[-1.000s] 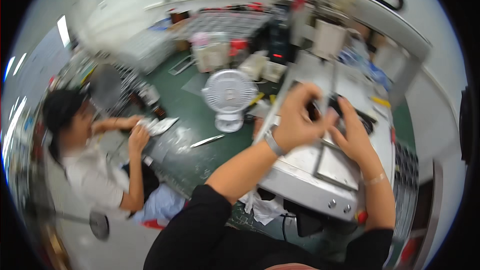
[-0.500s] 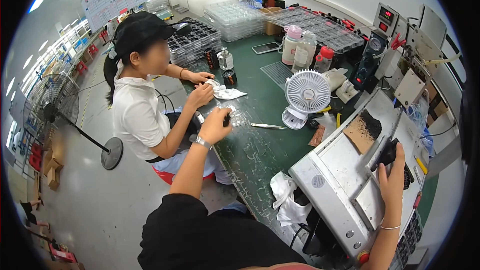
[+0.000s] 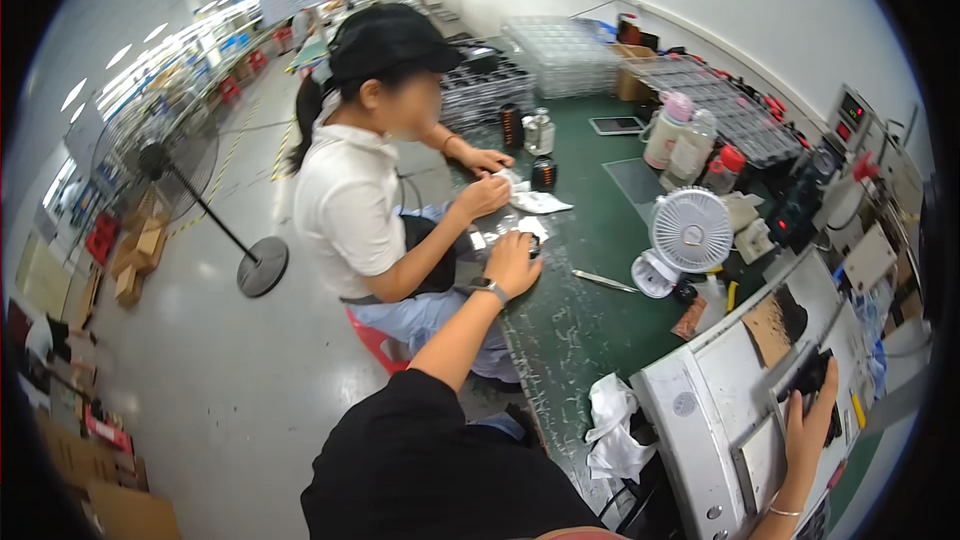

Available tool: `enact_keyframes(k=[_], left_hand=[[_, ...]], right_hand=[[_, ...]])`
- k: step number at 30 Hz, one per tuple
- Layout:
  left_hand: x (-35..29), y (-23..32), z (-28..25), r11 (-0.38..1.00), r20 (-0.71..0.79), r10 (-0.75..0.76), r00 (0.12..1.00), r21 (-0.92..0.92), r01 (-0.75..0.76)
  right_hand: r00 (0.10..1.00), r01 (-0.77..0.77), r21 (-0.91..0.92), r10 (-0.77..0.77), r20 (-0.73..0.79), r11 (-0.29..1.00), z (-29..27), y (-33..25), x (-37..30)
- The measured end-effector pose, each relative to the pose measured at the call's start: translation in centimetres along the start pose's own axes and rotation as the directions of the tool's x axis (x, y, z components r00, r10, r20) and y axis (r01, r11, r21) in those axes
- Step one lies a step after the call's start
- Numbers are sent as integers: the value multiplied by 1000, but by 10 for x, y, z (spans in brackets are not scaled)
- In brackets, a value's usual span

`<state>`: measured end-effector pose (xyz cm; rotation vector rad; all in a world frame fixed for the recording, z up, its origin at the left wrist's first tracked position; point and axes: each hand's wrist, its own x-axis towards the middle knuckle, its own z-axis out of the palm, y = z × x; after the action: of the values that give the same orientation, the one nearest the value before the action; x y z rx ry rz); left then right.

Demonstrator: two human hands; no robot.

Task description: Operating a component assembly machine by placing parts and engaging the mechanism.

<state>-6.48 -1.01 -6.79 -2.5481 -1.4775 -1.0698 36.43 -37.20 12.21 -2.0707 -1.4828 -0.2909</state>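
My left hand [image 3: 510, 266] reaches over the left edge of the green table, close to a co-worker's hands. Its fingers are curled round a small black part [image 3: 534, 246], mostly hidden by them. On the right, my right hand [image 3: 812, 418] grips a black block-like piece [image 3: 806, 376] on the pale metal machine bed [image 3: 690, 455]; its exact kind is not clear. Beside my left hand, the co-worker's hands [image 3: 486, 192] handle a white cloth [image 3: 540, 202]. A black cylindrical part with orange marks [image 3: 543, 175] stands beyond that cloth.
A white desk fan [image 3: 690, 230], tweezers [image 3: 604, 281] and several bottles [image 3: 688, 150] stand or lie on the table. Crumpled white cloths [image 3: 614, 425] hang at its near edge. A cardboard piece [image 3: 770, 330] with black grains lies on the machine. A seated co-worker [image 3: 350, 205] is at left.
The view has swung left, so the scene sits further right. My left hand has come down to the table beside the co-worker's cloth, still closed round the black part. My right hand stays on the black piece.
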Motion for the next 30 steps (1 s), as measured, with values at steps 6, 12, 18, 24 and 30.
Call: enact_keyframes(k=[6,12,18,24,30], left_hand=[[-6,-7,-2,999,-4,-48,999,9,48],[-9,-9,8,999,-72,-32,997,18,34],[-7,-11,6,995,-119,-31,992,-102,19],[-8,-10,8,993,-93,-66,993,-98,57],[1,-12,-9,997,-224,-55,973,37,65]], right_hand=[[1000,-3,5,3,31,1000,7,-9,8],[1000,1,14,-1,27,1000,5,-5,9],[999,22,-13,-22,28,1000,5,-3,7],[999,1,-12,-1,32,1000,3,-11,4],[987,4,66,7,-160,998,-13,-3,9]])
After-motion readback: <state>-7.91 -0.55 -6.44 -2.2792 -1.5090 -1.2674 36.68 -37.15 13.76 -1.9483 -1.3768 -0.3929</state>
